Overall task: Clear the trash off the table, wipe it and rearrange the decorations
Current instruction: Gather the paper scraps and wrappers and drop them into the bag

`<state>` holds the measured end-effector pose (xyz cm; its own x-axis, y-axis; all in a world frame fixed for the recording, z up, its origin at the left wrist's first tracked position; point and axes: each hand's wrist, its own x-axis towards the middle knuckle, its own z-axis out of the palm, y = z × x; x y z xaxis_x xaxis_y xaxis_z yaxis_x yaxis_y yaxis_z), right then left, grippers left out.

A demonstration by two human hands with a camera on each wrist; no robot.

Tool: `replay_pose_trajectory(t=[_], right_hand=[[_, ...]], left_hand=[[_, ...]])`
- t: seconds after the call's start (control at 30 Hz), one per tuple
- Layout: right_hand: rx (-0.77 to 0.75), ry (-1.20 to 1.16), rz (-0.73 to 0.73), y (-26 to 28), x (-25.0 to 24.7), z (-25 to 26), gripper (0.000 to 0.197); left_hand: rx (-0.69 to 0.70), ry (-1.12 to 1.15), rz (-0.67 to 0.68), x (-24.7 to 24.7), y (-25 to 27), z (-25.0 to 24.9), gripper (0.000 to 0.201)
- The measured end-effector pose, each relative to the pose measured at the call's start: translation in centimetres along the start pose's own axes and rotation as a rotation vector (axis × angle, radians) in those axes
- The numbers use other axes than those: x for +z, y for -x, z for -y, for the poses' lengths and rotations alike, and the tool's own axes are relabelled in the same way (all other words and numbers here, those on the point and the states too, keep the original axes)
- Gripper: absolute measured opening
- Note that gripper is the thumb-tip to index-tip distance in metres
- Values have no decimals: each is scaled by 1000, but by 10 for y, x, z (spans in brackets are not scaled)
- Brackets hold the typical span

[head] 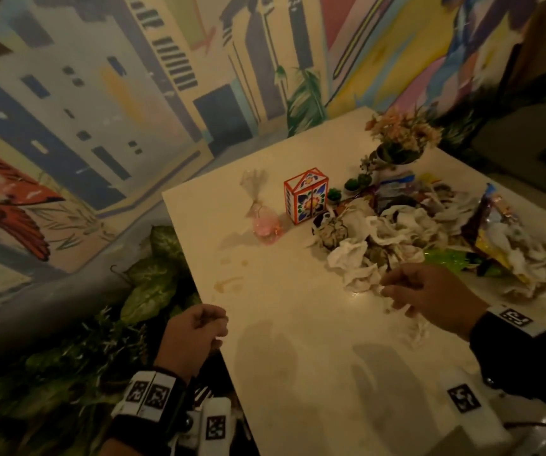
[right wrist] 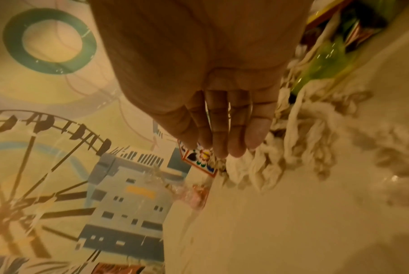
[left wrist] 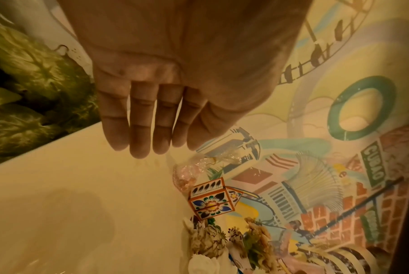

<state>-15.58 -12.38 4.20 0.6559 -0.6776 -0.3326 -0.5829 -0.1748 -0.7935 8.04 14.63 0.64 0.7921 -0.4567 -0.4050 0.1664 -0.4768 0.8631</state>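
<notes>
Probably the crumpled napkins (head: 353,258) just beside the floral box (head: 305,195) are light and soft; scoop them underneath, both hands (head: 196,337) (head: 429,294) relaxed, empty

Only one bit of readable text here

We can make out "CUBAO" in white letters on a green sign (left wrist: 373,164) painted in the wall mural (left wrist: 315,166), seen from the left wrist. A second green sign below it is too blurry for us. The wristband tags (head: 464,398) carry just black-and-white code patterns, no words.
</notes>
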Motion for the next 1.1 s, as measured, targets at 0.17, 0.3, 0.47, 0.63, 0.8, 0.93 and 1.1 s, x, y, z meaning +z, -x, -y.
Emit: replay_pose_trajectory(t=[0.17,0.3,0.47,0.63,0.8,0.93,1.1], right_hand=[[26,30,-75,5,-28,-15,5],[9,72,-93,-4,-48,-13,4],[-73,173,-44,-48,-82,-8,6],[-105,326,42,-107,-111,-8,21],[-161,646,205,-155,-115,-11,59],[-179,884,382,-184,-100,-24,96],[-182,973,511,-193,-73,-35,122]], left_hand=[[46,-70,51,20,-23,-21,8],[86,-160,118,48,-41,-39,10],[113,-287,87,104,-74,-64,18],[101,-457,138,177,-104,-96,74],[74,-561,233,231,-137,-117,115],[-73,-723,269,250,-152,-114,139],[-122,-913,190,262,-147,-107,129]])
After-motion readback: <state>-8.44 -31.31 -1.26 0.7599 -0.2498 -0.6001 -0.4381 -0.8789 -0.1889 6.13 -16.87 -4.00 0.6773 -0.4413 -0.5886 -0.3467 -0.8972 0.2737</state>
